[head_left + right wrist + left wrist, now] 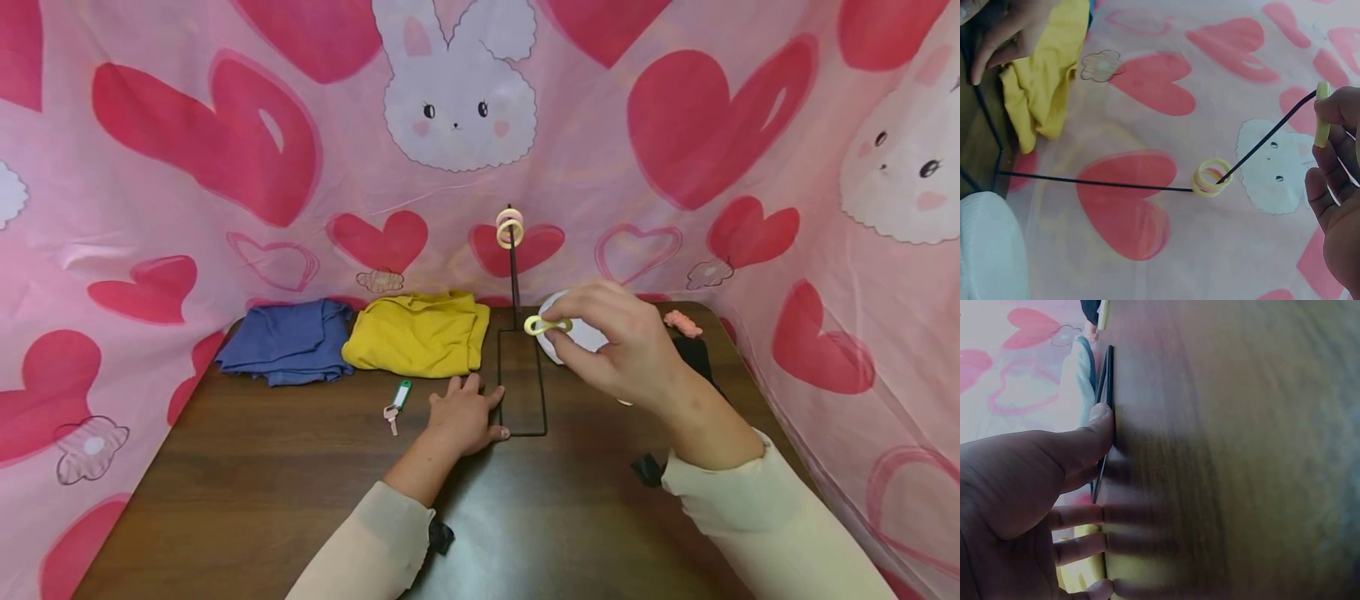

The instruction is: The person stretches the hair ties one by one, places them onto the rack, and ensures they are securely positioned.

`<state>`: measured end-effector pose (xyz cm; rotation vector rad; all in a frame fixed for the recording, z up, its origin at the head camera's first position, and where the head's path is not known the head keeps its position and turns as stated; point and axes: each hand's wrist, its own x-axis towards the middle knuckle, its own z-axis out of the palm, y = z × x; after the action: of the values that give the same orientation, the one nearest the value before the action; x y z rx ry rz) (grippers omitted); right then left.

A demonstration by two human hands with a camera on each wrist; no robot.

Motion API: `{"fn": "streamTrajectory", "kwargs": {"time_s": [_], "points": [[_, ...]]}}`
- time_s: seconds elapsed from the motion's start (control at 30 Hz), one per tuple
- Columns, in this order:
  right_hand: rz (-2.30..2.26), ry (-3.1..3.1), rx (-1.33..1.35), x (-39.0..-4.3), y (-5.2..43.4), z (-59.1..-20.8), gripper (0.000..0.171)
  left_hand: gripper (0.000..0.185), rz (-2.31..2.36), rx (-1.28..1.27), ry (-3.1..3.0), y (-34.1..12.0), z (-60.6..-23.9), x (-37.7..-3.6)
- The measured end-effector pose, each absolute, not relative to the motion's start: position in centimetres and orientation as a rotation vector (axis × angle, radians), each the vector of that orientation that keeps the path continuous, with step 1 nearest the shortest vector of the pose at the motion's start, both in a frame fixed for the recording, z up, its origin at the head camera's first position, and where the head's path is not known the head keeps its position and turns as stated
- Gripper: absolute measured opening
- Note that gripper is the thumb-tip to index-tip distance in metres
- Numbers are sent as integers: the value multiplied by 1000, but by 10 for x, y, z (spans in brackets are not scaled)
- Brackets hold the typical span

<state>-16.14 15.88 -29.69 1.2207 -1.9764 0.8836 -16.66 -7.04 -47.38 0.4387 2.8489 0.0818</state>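
Two yellow rubber rings (509,228) already hang at the top of the thin black wire stand (513,275) near the back edge of the brown wooden table (300,467), and I judge one more is left to hang. My right hand (626,350) is raised beside the stand, pinching a third yellow ring (546,326) between thumb and fingers. My left hand (465,417) lies flat and spread, pressing down the stand's wire base (522,383).

white bowl (585,335): mostly behind right hand (622,350) | black item (693,354) by wrist: unidentifiable
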Motion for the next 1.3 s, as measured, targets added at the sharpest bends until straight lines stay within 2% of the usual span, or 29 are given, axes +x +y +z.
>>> {"fn": "streamTrajectory", "kwargs": {"time_s": [0.6, 1.3], "points": [[913, -2002, 1168, -176, 144, -292, 21, 76, 85, 433, 2857, -71, -472, -166], [918, -2058, 982, -240, 136, -311, 15, 76, 63, 428, 2842, -70, -472, -167]]}}
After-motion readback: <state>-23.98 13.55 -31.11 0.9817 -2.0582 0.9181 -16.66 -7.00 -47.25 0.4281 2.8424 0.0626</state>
